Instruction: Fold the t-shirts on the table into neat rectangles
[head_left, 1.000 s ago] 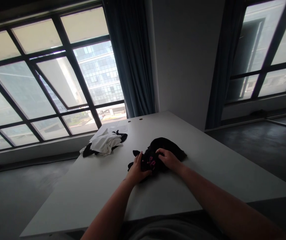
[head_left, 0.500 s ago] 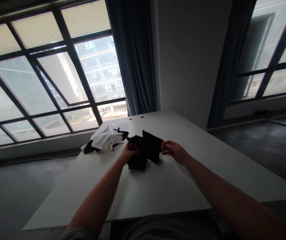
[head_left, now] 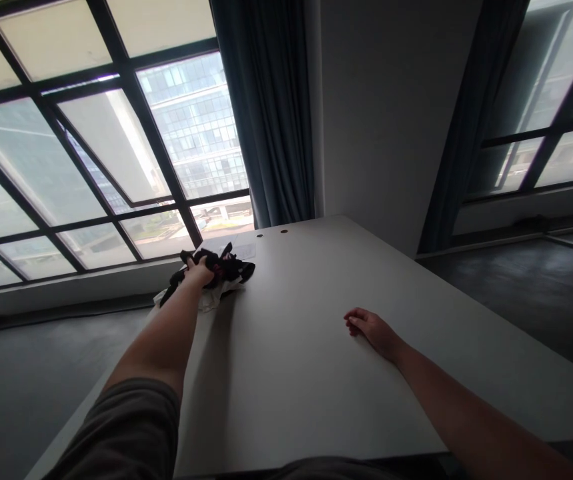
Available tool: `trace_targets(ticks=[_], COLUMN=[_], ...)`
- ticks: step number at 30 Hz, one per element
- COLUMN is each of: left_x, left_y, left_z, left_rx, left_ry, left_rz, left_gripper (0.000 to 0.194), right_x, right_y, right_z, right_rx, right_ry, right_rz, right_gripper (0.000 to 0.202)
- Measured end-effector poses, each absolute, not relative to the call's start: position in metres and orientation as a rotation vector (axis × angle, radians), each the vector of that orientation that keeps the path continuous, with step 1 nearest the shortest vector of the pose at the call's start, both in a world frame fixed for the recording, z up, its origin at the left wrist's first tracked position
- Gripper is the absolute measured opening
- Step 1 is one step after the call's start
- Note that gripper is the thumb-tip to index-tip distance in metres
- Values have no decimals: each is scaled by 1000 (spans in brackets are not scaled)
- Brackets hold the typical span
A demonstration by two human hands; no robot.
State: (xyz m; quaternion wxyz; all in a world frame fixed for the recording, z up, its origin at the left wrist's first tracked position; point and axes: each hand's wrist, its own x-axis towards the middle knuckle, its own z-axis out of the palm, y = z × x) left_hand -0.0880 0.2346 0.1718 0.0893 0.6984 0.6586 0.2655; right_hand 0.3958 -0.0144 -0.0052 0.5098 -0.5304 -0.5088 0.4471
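While L hand (head_left: 199,272) grasps blk cloth (head_left: 220,265) atop white cloth (head_left: 211,299) at white tbl's (head_left: 286,373) far-L edge, R hand (head_left: 366,325) is free, loosely curled over tbl. Bkgd: gridded window (head_left: 9,153) w/ tilted pane (head_left: 116,147), blue curtain (head_left: 276,120), gray floor (head_left: 66,380).

Crumpled black and white fabrics (head_left: 230,269) are crowding my left hand (head_left: 199,272); flat white tabletop (head_left: 286,360) is giving my right hand (head_left: 370,328) room.
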Motion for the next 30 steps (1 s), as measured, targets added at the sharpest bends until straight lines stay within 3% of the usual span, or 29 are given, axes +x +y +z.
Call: trace_targets(ticks=[4, 9, 17, 22, 25, 30], left_x=[-77, -74, -82, -64, -42, 15], left_y=[207, 174, 138, 96, 72, 40], left_z=[85, 18, 5, 0, -3, -8], left_rx=[1815, 1868, 2005, 2102, 2186, 2333], left_ry=[2267, 2396, 2425, 2330, 2225, 2013], left_rz=[615, 612, 463, 327, 291, 277], left_gripper=[87, 86, 75, 63, 60, 59], right_x=[397, 395, 391, 373, 348, 300], right_y=[-19, -23, -24, -29, -29, -27], right_z=[-3, 2, -2, -7, -9, -12], right_rx=[-1320, -1382, -1493, -1629, -1797, -1896], right_ry=[-1361, -1443, -1561, -1838, -2014, -2128], right_rz=[1009, 963, 815, 351, 90, 61], right_gripper=[33, 34, 34, 31, 41, 53])
